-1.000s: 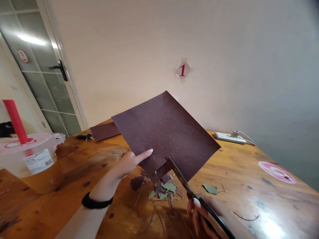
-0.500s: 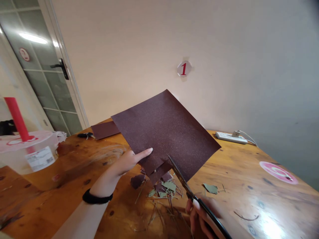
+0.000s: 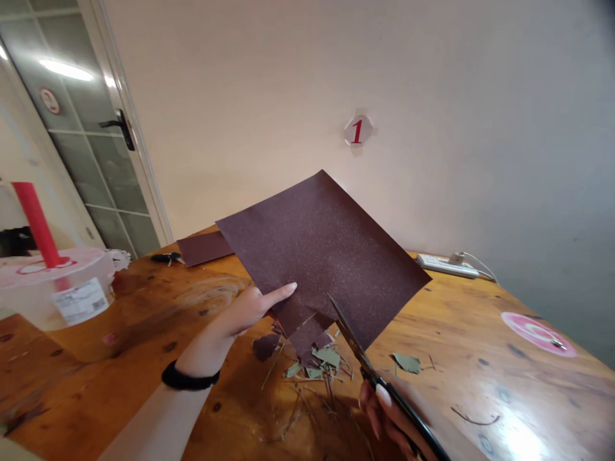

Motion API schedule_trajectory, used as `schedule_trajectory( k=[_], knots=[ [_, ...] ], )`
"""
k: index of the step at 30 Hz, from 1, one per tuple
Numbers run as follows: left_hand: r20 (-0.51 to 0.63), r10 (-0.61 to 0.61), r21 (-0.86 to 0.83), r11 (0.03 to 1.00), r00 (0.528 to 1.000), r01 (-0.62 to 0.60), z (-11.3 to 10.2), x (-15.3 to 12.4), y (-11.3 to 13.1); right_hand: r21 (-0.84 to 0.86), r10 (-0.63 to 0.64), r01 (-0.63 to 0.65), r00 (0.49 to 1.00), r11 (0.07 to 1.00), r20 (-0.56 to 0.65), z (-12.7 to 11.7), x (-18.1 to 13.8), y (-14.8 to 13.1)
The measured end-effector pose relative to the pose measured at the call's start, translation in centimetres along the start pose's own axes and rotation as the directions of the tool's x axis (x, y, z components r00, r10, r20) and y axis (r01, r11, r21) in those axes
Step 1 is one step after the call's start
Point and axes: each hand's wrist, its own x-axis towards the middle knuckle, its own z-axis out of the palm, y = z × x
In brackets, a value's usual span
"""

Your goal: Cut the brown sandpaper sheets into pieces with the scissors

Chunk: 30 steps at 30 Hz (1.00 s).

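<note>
My left hand (image 3: 259,304) grips a large sheet of dark brown sandpaper or stiff paper (image 3: 321,250) near its lower left edge, the thumb lying on top and the other fingers hidden beneath. My right hand (image 3: 389,403) is closed around black-handled scissors (image 3: 355,346), whose blades are at a cut in the sheet's lower edge. A partly cut flap (image 3: 307,336) hangs down beside the blades. Below lies a pile of brown and green scraps (image 3: 327,356) mixed with thin twigs.
A cup with a red straw (image 3: 72,294) stands at the left. Another brown piece (image 3: 204,248) and keys (image 3: 166,258) lie towards the back. A power strip (image 3: 446,265) sits at the back right, a pink round sticker (image 3: 538,334) at the right, and a green scrap (image 3: 406,363) nearer.
The flap beside the blades has dropped lower and the cut gap is wider. The scissors have shifted slightly in the sheet; the left hand keeps the same grip.
</note>
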Motion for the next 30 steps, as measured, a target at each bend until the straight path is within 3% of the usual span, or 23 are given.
schedule_trajectory(
  k=[4,8,13,17,23,26,30],
  knots=[
    [-0.029,-0.003,0.004,1.000,1.000,0.003,0.0,-0.1,0.2,0.001,0.053,-0.053,0.998,0.999,0.022,0.1,0.4,0.7],
    [-0.028,-0.002,0.015,1.000,1.000,0.002,-0.1,-0.1,0.2,-0.057,0.018,-0.020,0.999,0.998,-0.032,0.1,0.4,1.0],
    [-0.039,0.032,0.030,0.999,0.999,-0.031,-0.2,0.3,-0.3,-0.197,-0.028,0.006,0.994,0.980,-0.106,0.0,-0.1,-0.6],
    [-0.024,0.025,0.063,0.998,0.999,-0.024,-0.3,0.5,-0.8,-0.307,-0.031,0.001,0.995,0.952,-0.093,0.2,-0.4,-2.3],
    [-0.020,0.057,0.076,0.996,0.998,-0.056,-0.4,0.8,-1.6,-0.245,0.031,-0.052,0.996,0.968,-0.089,0.5,-0.3,-3.1],
    [-0.020,0.051,0.067,0.996,0.998,-0.050,-0.4,0.8,-1.6,-0.294,0.032,-0.051,0.997,0.954,-0.068,0.4,-0.4,-3.2],
    [0.011,0.127,0.060,0.990,0.992,-0.127,-0.4,0.9,-1.5,-0.353,0.023,-0.036,0.999,0.935,-0.043,0.1,-0.3,-3.2]
  ],
)
